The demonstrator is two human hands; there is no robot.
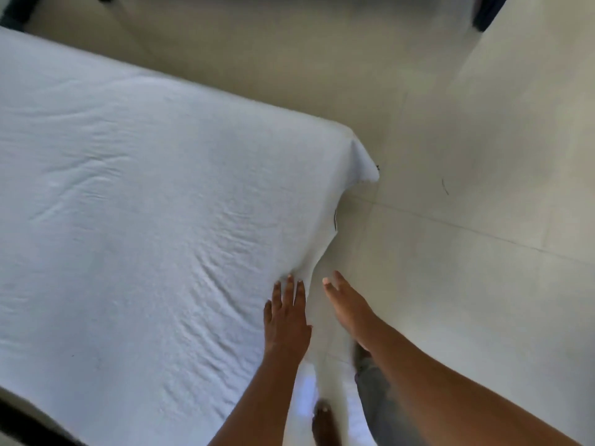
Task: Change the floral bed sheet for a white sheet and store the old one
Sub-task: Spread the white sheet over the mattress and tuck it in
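Stage of task: the white sheet (145, 188) is seen spread over the top of the bed (335, 220), so the swap is judged mostly done; the side and the corner look untucked.
Floral sheet: not in view, so it cannot be said whether it has been stored.
White sheet, position: it is laid across the whole visible bed top, with shallow creases fanning out from the near side edge, and it is draped over that edge toward the floor (450, 284).
Loose corner (368, 170): it hangs free off the far corner of the bed, pointing outward over the floor.
Left hand (286, 317): it is laid flat on the sheet at the bed's side edge, fingers straight and close together, nothing gripped.
Right hand (347, 304): it is held in the air off the side of the bed, above the floor, fingers straight and slightly spread, nothing held.
Key relation: the hanging side edge lies between the two hands and runs away from the person toward the loose corner. The right hand is the nearer one to the drape, which lies just to its left.
Next move, as judged: the drape would be taken by the right hand and tucked under while the top is pinned by the left.
Also visible: a bare foot (322, 420) on the floor, blurred.
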